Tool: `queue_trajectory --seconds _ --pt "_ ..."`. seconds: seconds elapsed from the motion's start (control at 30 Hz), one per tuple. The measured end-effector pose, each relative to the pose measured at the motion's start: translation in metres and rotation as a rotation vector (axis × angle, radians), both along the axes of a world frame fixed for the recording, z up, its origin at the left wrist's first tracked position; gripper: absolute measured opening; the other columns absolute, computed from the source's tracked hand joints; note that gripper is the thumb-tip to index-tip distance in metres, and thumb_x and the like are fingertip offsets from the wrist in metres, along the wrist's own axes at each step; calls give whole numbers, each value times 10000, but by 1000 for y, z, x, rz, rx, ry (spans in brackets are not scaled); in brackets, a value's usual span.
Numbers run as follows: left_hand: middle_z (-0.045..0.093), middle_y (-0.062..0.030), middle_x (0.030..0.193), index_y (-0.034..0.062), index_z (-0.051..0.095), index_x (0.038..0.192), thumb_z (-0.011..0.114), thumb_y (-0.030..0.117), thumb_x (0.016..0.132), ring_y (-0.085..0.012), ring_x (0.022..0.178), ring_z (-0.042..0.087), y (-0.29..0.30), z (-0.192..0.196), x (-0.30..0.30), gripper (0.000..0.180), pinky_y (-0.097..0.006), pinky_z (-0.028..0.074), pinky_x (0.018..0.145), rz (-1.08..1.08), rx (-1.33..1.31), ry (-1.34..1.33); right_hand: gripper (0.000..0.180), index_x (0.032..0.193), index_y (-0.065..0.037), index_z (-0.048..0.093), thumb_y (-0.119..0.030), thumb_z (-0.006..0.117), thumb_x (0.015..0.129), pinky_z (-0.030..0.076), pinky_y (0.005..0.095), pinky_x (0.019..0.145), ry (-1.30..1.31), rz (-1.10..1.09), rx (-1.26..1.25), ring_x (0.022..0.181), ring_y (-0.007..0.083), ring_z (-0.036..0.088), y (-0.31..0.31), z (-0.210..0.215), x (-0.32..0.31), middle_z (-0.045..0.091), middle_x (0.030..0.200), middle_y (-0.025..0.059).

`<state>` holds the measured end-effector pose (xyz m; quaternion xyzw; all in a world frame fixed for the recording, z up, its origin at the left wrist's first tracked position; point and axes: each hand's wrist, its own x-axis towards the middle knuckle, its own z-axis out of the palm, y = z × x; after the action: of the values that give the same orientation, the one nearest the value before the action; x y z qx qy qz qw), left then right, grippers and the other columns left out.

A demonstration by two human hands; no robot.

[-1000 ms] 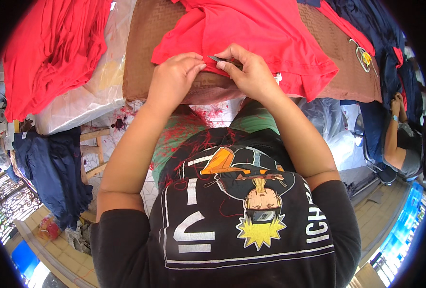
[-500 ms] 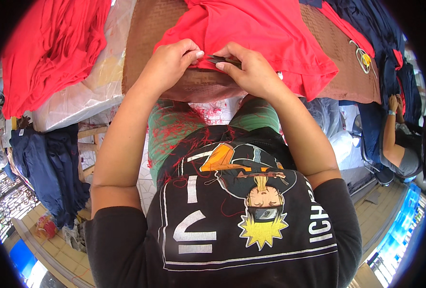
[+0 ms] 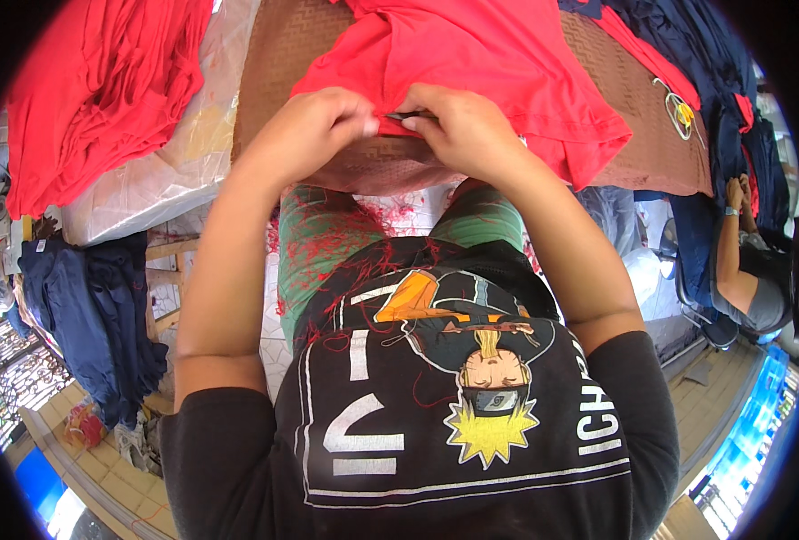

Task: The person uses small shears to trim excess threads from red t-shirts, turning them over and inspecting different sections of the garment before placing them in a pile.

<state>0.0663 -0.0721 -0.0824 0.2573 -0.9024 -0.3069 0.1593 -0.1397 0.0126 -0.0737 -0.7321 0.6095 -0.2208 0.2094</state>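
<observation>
A red garment is spread over the table in front of me, its near edge between my hands. My left hand is closed in a pinch at that edge, fingertips slightly blurred; a thread there would be too small to make out. In my right hand is a small pair of dark thread snips, gripped between thumb and fingers. The blades point left toward my left fingertips, right at the garment's edge. My palm and fingers hide most of the snips.
Brown patterned cloth covers the table. More red garments are heaped at left on a plastic-wrapped surface. Dark blue garments hang lower left. A yellow-and-white cord loop lies right. Another person sits far right. Red thread scraps cover my lap.
My left hand has rolled over slightly and sits a little lower at the cloth edge. The right hand has shifted slightly left with the snips, and less of the blades shows.
</observation>
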Motion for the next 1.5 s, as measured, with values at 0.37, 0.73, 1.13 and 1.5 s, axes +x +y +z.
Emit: queue_trajectory --seconds 0.37,0.73,1.13,1.5 --pt "627 -97 865 18 650 902 763 198 750 -211 772 635 44 2 -20 262 -318 503 709 386 -98 44 157 1015 -5 595 -51 622 868 502 297 768 -357 -68 -33 837 175 647 8 -5 3 667 879 106" --pt "687 -98 1029 6 688 917 690 133 814 -176 916 664 35 -18 -10 164 -285 503 820 386 113 155 164 996 -5 609 -40 634 837 510 324 790 -285 -1 -68 905 255 660 11 -12 0 668 944 134" --pt "684 -75 916 -3 675 873 705 168 800 -178 913 640 33 -17 -4 189 -311 492 809 271 44 161 192 1000 -78 613 -122 635 815 506 401 689 141 40 -207 834 329 624 8 -13 11 637 955 101" --pt "641 -86 1001 12 652 1010 673 121 830 -181 776 629 17 -10 -21 211 -292 499 744 195 71 164 147 1018 -21 628 -94 620 891 478 257 770 -461 -175 45 825 99 592 5 -14 -3 670 894 54"
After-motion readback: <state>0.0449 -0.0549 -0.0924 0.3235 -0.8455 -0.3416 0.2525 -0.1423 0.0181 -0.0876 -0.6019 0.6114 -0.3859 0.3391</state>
